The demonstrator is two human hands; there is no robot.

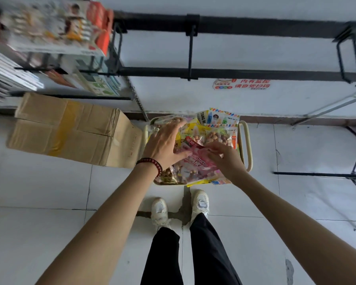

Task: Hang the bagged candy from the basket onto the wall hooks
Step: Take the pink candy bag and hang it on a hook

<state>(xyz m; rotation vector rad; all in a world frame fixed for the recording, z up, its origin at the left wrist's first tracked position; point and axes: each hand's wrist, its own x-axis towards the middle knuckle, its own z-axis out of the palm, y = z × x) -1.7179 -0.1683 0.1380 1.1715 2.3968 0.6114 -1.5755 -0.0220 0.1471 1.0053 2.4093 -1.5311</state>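
Pinching the pink bag (195, 160) by its edge is the right hand (224, 159); the left hand (162, 145) is lying spread-fingered. Probably light, slippery: header grip suits.

Boxed goods (49, 27) on the upper-left shelf are motion-blurred and cut off by the left edge. The basket (247, 145) is mostly buried under candy bags (220, 136). The right grip (224, 159) covers part of the pink candy bag (195, 163). Small print on the wall sticker (242, 84) is unreadable

Wearing dark red bead bracelet (152, 164) on L wrist. Forearms showing bare. Wearing black trousers (210, 254), loose-cut. Wearing white lace-up sneakers (159, 210), R one showing pale label on tongue.
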